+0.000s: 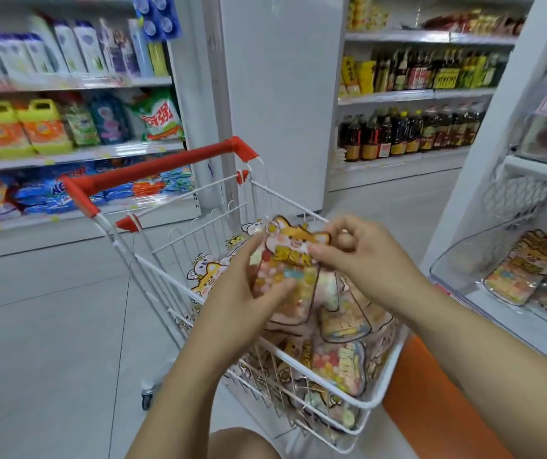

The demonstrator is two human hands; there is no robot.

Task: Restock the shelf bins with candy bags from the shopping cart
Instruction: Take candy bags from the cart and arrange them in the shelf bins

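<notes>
1. Two hands are on one candy bag (293, 260) — our left hand (249, 299) grips its lower body, thumb across the front, and our right hand (364, 260) pinches the upper edge beside the printed fox face.
2. The bag is held just above the shopping cart (153, 174), over the heap of other bags (341, 362) lying in the basket; it sits between the two hands, touching both.
3. To do this step well, we would keep the bag flat, let one hand take a firm hold of it, and lift it clear of the wire rim so that it neither snags nor drags neighbours out.
4. The clear shelf bin (464, 256) is to our right, low down, with a few matching bags (527, 266) lying in it — we judge ours should go in beside those, face outward.
5. Many bags lie in the cart, so much restocking is left
</notes>
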